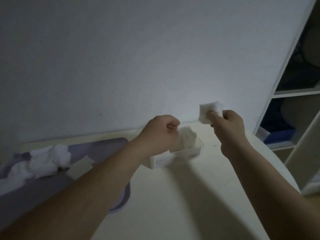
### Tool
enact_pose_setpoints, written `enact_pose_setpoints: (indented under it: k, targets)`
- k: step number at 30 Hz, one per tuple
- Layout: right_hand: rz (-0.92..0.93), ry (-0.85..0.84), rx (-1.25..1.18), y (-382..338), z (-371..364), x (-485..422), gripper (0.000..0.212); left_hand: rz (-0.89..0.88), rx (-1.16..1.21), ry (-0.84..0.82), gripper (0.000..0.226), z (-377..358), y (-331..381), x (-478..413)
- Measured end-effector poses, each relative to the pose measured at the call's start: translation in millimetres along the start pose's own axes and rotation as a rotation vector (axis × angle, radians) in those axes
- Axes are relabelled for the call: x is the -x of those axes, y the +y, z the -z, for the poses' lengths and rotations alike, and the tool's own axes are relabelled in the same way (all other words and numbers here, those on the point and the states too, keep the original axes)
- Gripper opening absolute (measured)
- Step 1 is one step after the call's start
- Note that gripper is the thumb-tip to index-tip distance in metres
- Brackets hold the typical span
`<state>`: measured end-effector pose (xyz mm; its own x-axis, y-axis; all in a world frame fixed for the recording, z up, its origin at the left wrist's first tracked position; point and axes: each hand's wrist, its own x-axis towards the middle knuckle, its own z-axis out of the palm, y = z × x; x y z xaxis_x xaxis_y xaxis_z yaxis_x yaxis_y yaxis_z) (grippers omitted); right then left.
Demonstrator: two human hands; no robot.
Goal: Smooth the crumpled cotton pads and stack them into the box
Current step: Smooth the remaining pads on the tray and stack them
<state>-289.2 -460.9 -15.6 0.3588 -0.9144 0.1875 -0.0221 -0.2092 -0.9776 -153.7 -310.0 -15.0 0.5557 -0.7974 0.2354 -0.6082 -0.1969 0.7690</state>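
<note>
Cotton pad [205, 110] pinched in right hand [229, 124]; left hand [161, 131] fisted above box [174, 156]; cream table [173, 196], white wall [138, 58].

Your right hand [228, 129] pinches a cotton pad [205, 110] right of centre, raised against the wall. Your left hand [161, 134] is curled in a fist over the white box [181, 155] at centre, which holds pads. Crumpled pads [46, 160] lie on the purple mat [103, 144] at lower left

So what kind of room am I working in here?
Likely a home room, not a workshop: a pale table pushed against a plain white wall, a purple mat, and white open shelves holding stored things on the right.
</note>
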Motion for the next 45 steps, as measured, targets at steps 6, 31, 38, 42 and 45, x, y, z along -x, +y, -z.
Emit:
enact_pose_setpoints:
  k: [6, 31, 38, 42, 45]
  targets:
    - [-0.026, -0.052, 0.072, 32.8, 7.1, -8.6, 0.031, -0.161, -0.46, -0.261, 0.029, -42.3, 18.6, -42.9]
    - [0.16, -0.271, 0.97, 18.0, -47.7, -14.1, 0.017, -0.247, -0.592, -0.343, 0.021, -16.5, -40.0, -45.5]
    - [0.258, -0.326, 1.25, 17.3, -64.7, -21.6, 0.025, -0.167, -0.504, -0.276, 0.022, -12.1, -37.0, -39.3]
    - [0.434, -0.382, 1.441, 19.8, -70.9, -17.0, 0.013, -0.128, -0.467, -0.243, 0.02, -12.5, -33.5, -40.0]
    - [0.484, -0.393, 1.444, 22.6, -70.6, -19.2, 0.01, -0.122, -0.46, -0.257, 0.023, -12.1, -34.5, -39.3]
